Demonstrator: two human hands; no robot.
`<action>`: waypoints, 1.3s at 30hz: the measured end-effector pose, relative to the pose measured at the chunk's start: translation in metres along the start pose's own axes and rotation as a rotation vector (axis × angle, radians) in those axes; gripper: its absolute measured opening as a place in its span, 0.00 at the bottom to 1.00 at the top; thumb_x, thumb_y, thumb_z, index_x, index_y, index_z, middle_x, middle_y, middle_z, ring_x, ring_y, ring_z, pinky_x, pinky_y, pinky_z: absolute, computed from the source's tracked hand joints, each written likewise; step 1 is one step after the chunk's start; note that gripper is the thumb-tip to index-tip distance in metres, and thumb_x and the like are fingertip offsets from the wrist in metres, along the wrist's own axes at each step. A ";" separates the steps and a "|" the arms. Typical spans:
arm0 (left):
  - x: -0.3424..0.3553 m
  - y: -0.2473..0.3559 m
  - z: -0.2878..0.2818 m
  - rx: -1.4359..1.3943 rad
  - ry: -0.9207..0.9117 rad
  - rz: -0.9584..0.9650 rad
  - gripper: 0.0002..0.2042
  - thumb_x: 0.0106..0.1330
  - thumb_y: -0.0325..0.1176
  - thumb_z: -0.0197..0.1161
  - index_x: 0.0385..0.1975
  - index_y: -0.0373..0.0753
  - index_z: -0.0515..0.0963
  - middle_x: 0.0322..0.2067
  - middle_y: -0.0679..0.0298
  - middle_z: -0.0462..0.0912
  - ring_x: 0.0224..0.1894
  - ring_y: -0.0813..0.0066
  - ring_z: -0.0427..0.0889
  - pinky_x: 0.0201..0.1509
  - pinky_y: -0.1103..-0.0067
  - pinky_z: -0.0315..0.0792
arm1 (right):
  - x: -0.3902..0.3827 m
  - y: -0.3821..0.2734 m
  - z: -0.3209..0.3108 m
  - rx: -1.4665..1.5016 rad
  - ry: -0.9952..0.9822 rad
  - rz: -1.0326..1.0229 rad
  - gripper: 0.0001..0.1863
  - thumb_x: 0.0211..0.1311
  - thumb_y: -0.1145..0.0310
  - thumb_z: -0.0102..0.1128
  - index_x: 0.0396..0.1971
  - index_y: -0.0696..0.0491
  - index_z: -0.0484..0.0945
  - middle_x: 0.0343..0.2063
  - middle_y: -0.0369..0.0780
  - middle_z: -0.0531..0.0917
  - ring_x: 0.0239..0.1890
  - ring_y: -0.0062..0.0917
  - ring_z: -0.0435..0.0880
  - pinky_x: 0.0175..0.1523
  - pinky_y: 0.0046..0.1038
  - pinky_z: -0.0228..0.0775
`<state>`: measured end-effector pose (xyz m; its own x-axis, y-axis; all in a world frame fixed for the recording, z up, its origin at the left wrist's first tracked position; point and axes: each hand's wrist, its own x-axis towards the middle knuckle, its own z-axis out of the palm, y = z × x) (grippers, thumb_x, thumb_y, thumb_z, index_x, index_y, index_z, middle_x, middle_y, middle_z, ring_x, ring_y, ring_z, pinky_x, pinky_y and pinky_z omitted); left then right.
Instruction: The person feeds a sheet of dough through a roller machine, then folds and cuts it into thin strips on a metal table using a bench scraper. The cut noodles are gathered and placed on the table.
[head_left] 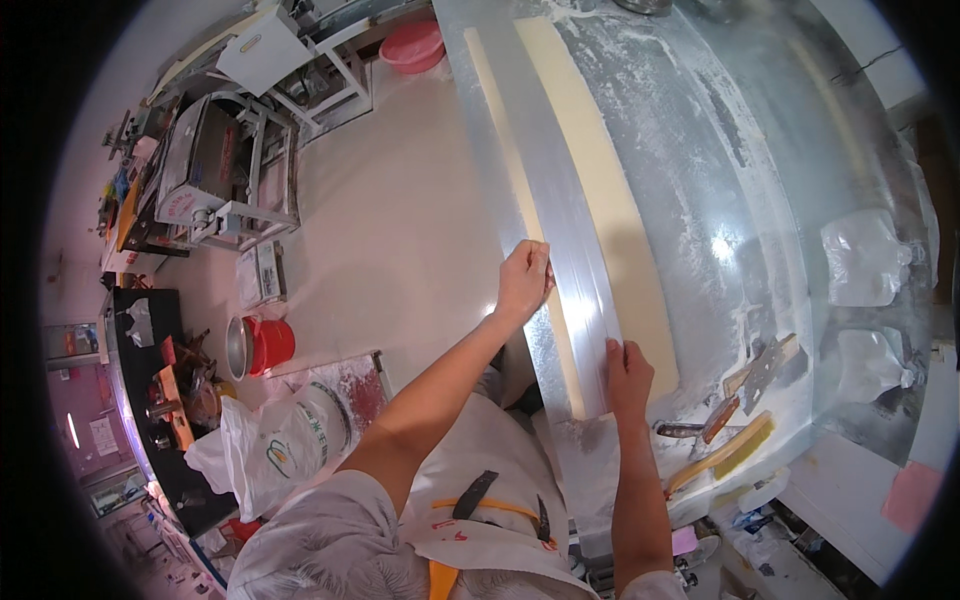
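A long, flat sheet of pale yellow dough lies along the near-left side of a floured metal worktable. Over it rests a long, shiny metal straightedge, leaving a narrow dough strip showing on its left and a wider band on its right. My left hand is closed on the straightedge's left edge. Nearer to me, my right hand pinches its right edge close to the near end. The fingertips of both hands are partly hidden.
On the table's near right lie a scraper, a dark-handled tool and a wooden-handled brush. Two clear plastic bags sit farther right. Left on the floor are a red bucket, a white sack and a machine.
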<state>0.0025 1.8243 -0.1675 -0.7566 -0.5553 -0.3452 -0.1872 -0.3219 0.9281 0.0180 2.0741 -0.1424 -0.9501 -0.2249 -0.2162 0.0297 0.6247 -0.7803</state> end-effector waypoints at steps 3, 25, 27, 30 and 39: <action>-0.002 -0.008 -0.003 0.099 0.007 0.008 0.14 0.84 0.38 0.56 0.36 0.35 0.77 0.23 0.65 0.78 0.22 0.79 0.78 0.27 0.79 0.73 | -0.002 0.007 0.001 -0.035 -0.034 0.030 0.20 0.77 0.57 0.61 0.33 0.61 0.80 0.19 0.47 0.77 0.21 0.33 0.73 0.31 0.39 0.67; 0.049 -0.043 -0.025 1.129 -0.214 0.454 0.18 0.75 0.44 0.55 0.39 0.34 0.83 0.35 0.52 0.89 0.40 0.56 0.88 0.45 0.64 0.82 | -0.027 0.017 -0.009 -0.284 -0.044 -0.250 0.24 0.72 0.66 0.65 0.62 0.63 0.73 0.59 0.53 0.77 0.60 0.49 0.75 0.65 0.45 0.69; 0.064 -0.067 -0.038 1.604 -0.389 0.713 0.18 0.73 0.45 0.59 0.43 0.34 0.83 0.47 0.43 0.88 0.55 0.42 0.85 0.49 0.53 0.82 | -0.034 0.022 -0.007 -0.285 -0.078 -0.293 0.25 0.72 0.66 0.65 0.63 0.62 0.72 0.60 0.54 0.76 0.63 0.50 0.73 0.68 0.47 0.65; 0.041 -0.060 -0.028 0.996 -0.087 0.397 0.18 0.74 0.44 0.57 0.38 0.33 0.81 0.39 0.43 0.89 0.49 0.33 0.85 0.41 0.49 0.81 | -0.045 0.033 -0.008 -0.380 -0.038 -0.365 0.30 0.67 0.63 0.69 0.64 0.61 0.72 0.61 0.53 0.76 0.64 0.51 0.72 0.70 0.50 0.63; -0.087 -0.099 -0.030 0.350 -0.069 -0.103 0.12 0.76 0.34 0.58 0.42 0.28 0.81 0.32 0.58 0.88 0.35 0.73 0.90 0.43 0.76 0.84 | -0.086 0.040 0.009 -0.451 0.025 -0.361 0.47 0.47 0.66 0.84 0.68 0.56 0.69 0.67 0.52 0.71 0.66 0.53 0.68 0.69 0.53 0.62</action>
<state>0.1057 1.8815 -0.2330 -0.7608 -0.4772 -0.4397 -0.4581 -0.0849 0.8848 0.1036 2.1116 -0.1604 -0.8829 -0.4683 0.0357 -0.4275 0.7699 -0.4737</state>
